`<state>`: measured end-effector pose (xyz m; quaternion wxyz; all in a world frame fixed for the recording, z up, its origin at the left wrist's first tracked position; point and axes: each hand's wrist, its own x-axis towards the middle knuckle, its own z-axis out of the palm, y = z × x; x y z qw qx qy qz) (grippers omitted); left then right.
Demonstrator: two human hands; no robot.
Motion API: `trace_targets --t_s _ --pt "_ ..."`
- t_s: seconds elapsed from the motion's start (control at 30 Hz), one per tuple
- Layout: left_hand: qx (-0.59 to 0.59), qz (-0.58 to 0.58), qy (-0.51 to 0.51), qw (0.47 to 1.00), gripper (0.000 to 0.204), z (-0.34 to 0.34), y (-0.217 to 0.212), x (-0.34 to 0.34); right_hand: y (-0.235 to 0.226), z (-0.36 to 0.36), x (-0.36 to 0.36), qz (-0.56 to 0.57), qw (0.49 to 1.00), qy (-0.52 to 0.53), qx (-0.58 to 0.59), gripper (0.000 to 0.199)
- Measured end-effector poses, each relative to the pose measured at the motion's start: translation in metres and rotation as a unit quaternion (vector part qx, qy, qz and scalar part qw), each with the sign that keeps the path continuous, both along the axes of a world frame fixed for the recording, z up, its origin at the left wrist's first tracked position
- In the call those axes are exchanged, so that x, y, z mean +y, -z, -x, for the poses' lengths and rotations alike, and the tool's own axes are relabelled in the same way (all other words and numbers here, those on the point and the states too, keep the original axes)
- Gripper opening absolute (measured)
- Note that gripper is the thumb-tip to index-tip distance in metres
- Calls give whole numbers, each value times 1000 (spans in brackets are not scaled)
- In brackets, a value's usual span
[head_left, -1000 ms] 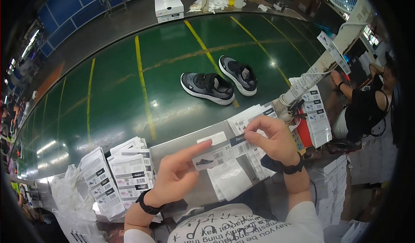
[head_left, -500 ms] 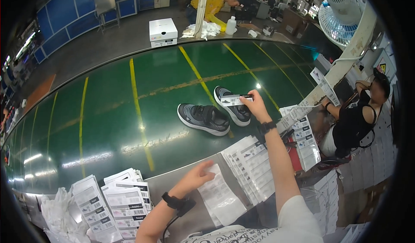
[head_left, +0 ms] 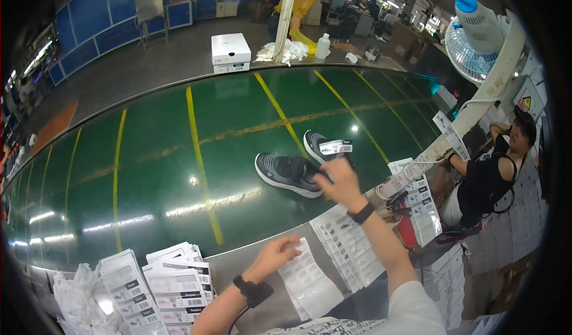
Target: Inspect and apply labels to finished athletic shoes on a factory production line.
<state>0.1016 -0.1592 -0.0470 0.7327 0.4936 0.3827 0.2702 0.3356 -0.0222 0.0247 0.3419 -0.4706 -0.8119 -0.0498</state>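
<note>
A pair of dark grey and black sneakers with pale soles rests on the green belt. The nearer sneaker [head_left: 287,173] lies on the left, and a white printed label [head_left: 335,147] lies across the farther sneaker [head_left: 314,139]. My right hand [head_left: 341,183] is open just in front of the farther sneaker, partly covering its near end; I see nothing in its fingers. My left hand [head_left: 275,256] is open too, fingers apart, at the upper left edge of a sheet of white labels [head_left: 307,275] on the metal ledge. Whether it touches the sheet I cannot tell.
Stacked label sheets [head_left: 351,254] lie right of the white sheet; more label stacks [head_left: 179,287] and crumpled white plastic [head_left: 86,299] sit at left. A shoe box [head_left: 231,50] and white bottle [head_left: 322,46] stand beyond the belt. A post, a fan [head_left: 476,43] and a seated person are at right.
My right hand has let go of the label, which now lies on the farther sneaker, and has drawn back toward me. My left hand has shifted slightly. The view has moved a little.
</note>
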Motion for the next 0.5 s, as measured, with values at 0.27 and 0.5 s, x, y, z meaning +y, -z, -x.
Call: trace_targets --t_s 0.27,0.5 --pt "-18 34 -27 999 30 -2 4 0 8 25 -8 121 949 179 -231 32" --pt "17 -143 -38 989 33 -3 16 1 -135 99 -98 210 910 -316 165 28"
